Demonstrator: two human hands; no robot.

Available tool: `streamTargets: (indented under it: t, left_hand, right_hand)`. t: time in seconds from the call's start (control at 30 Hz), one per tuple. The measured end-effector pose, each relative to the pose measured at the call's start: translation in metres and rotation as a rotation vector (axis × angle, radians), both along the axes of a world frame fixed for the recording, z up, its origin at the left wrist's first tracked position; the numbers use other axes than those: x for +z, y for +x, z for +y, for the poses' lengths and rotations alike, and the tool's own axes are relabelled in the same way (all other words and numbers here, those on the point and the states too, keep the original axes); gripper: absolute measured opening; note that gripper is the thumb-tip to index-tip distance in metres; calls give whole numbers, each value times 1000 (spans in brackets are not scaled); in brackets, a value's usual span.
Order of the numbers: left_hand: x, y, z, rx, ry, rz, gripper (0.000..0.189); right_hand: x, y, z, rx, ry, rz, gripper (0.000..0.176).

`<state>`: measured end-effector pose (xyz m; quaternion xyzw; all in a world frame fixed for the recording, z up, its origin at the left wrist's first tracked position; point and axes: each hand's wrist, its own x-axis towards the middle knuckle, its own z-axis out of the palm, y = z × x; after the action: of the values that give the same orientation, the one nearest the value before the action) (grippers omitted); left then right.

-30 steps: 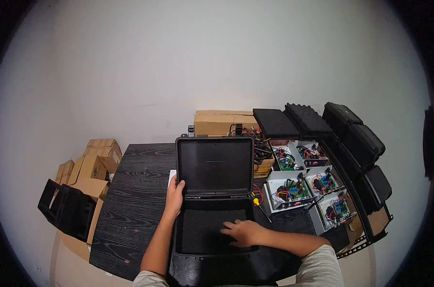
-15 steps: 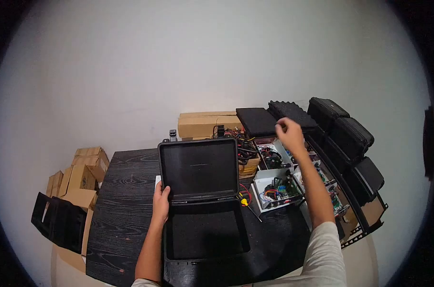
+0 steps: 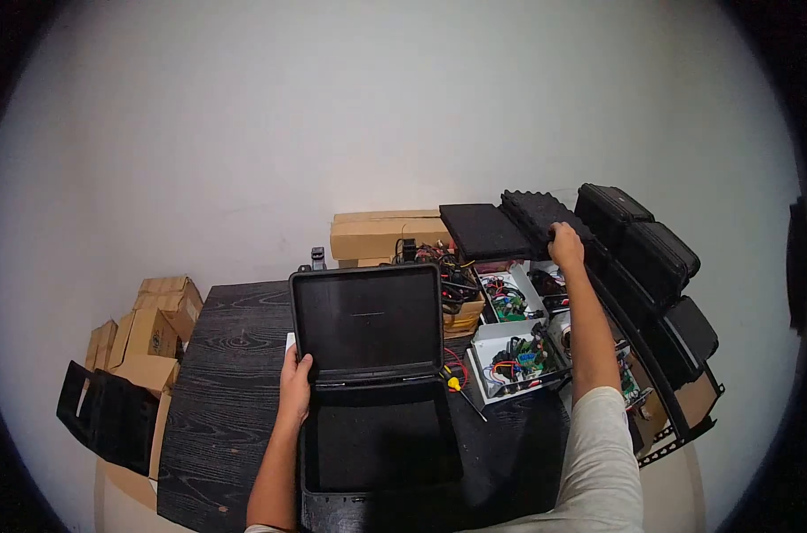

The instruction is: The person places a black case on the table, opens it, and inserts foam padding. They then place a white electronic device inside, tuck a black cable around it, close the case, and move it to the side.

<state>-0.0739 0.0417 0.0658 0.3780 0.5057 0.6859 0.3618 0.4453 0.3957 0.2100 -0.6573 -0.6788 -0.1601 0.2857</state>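
An open black hard plastic case (image 3: 381,444) stands on the dark table, its lid (image 3: 368,320) raised. My left hand (image 3: 295,382) grips the lid's left side near the hinge, thumb in front and fingers behind, with a bit of something white beside it. Over the far right of the table, my right hand (image 3: 566,247) has its fingers curled at the front edge of a wavy-edged black foam sheet (image 3: 535,213). A flat black foam sheet (image 3: 483,231) lies just left of that one. My right fingertips are partly hidden against the dark foam.
White open boxes with circuit boards and wires (image 3: 515,360) stand below my right arm. Near the case lie a yellow-handled screwdriver (image 3: 455,385) and red cable. Black cases (image 3: 657,258) line the right side. Cardboard boxes (image 3: 155,333) are at left, with a long carton (image 3: 386,233) behind.
My right hand has moved right and slightly down, from above the foam onto the wavy foam sheet's front edge. My left hand stays on the lid; the view has shifted slightly.
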Motion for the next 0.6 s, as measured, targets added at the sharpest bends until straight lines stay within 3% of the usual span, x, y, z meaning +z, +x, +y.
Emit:
streamTargets:
  t: [0.27,0.43,0.53,0.6]
  left_hand:
    - [-3,-1,2,-24,26,-40,47]
    - [2,3,0,25,7,9,46]
    - [-7,-4,3,-8,23,7,45]
    - [-8,-5,4,-28,7,22,49]
  right_hand:
    - [0,6,29,178,467,325,16]
    - [28,-18,-8,301,653,508,53]
    - [49,-48,-67,421,675,642,43]
    - [45,-53,-91,618,791,610,30]
